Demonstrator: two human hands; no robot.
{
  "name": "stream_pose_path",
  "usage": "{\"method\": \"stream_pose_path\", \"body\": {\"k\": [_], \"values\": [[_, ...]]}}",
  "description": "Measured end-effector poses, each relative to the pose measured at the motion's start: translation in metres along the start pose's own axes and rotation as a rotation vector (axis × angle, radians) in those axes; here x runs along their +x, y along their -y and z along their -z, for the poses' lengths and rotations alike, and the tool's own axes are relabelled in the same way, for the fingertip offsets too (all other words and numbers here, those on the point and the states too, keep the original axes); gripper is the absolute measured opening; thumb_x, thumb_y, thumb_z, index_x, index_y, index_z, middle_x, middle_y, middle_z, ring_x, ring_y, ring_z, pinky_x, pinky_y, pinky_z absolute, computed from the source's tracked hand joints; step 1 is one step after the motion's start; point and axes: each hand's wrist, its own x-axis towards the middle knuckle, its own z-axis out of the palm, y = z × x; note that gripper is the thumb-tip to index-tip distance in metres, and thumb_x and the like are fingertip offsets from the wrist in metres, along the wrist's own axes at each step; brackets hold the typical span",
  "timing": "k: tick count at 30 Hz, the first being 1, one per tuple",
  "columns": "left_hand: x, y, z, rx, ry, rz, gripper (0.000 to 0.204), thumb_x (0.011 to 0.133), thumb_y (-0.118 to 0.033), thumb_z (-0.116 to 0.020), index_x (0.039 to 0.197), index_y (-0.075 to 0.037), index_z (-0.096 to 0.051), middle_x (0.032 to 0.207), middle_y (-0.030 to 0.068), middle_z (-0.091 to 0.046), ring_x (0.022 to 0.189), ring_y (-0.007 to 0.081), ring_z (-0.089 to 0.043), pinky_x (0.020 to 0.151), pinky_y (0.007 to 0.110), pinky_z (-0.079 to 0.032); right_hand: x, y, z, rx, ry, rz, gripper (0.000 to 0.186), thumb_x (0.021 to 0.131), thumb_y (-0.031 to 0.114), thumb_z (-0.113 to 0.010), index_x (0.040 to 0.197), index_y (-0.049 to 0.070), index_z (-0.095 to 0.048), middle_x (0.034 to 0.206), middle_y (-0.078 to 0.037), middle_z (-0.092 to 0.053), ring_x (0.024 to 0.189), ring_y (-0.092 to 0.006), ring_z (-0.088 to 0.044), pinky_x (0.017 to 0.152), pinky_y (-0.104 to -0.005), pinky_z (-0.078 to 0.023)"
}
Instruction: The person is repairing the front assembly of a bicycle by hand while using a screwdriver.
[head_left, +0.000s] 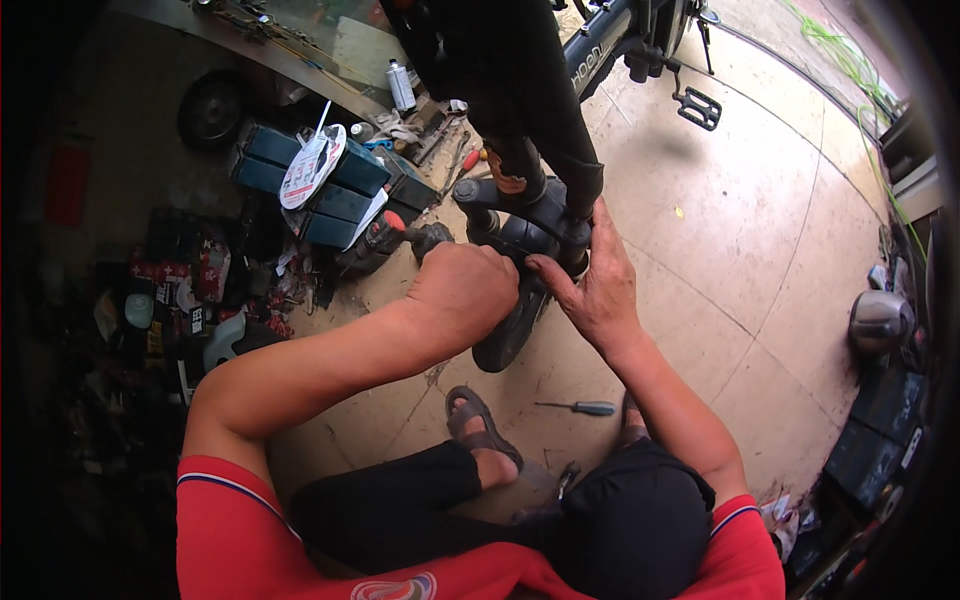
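The fingers of the left hand (465,285) are curled tightly in toward the palm at the left side of a black metal bicycle fork (517,208); whether anything is clasped inside them cannot be told, as the fingertips are hidden. By the right hand (602,290), the fork's right leg is flanked, with the thumb stretched toward the left knuckles and the fingers extended along the outer side; how firmly it is gripped cannot be told. The fork is thus placed between the two sets of fingers, its crown seen just beyond them. Just below the left fingers, a dark, rounded wheel section (505,345) is partly covered by the hand.

Near the left fingers, on their left, a red-and-black power drill (381,238) is seen on the floor. Farther out that way, dark teal rectangular blocks (350,222) are stacked, topped by a white oval sheet with red print (312,170). Nearer the body than the fingers, a grey-handled screwdriver (594,408) is laid on beige floor tiles (735,260). Well beyond the right fingers, a black pedal (698,109) is shown.
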Motion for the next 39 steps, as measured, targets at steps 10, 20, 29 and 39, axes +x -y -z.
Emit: {"method": "stream_pose_path", "body": {"k": [10,20,29,39], "values": [[-0.023,0.036,-0.025,-1.767,0.289,0.477,0.052,0.106,-0.043,-0.056,0.073,-0.002,-0.058,0.062,0.0038,-0.059,0.058,0.0135,-0.059,0.054,0.032,-0.046,0.007,0.004,0.009,0.027,0.026,-0.012,0.100,0.079,0.039,-0.088,0.153,-0.005,-0.037,0.123,-0.022,-0.066,0.110,-0.0369,-0.067,0.095,-0.0423,-0.054],[-0.006,0.006,0.020,-0.251,0.112,0.036,0.034,0.103,-0.030,-0.058,0.083,-0.006,-0.072,0.074,0.0116,-0.070,0.073,0.0282,-0.071,0.061,0.040,-0.050,0.006,0.001,0.012,0.048,0.014,-0.048,0.101,0.076,0.041,-0.090,0.151,-0.004,-0.039,0.121,-0.020,-0.068,0.111,-0.0347,-0.068,0.095,-0.0415,-0.054],[-0.033,0.022,-0.060,-1.808,0.020,0.298,0.051,0.110,-0.045,-0.050,0.081,-0.005,-0.062,0.065,0.0057,-0.061,0.047,0.0077,-0.048,0.046,0.022,-0.037,0.005,0.005,0.013,0.053,-0.001,-0.013,0.094,0.076,0.036,-0.090,0.147,-0.004,-0.044,0.118,-0.020,-0.068,0.106,-0.0347,-0.068,0.091,-0.0417,-0.054],[-0.026,0.030,-0.026,-1.368,0.075,0.316,0.049,0.109,-0.043,-0.052,0.085,-0.002,-0.065,0.069,0.0019,-0.061,0.059,0.0089,-0.054,0.055,0.025,-0.041,-0.049,0.021,0.005,0.430,0.552,-0.633,0.043,0.092,0.040,-0.078,0.084,-0.001,-0.071,0.075,-0.012,-0.070,0.067,-0.0165,-0.067,0.061,-0.0314,-0.052]]}}
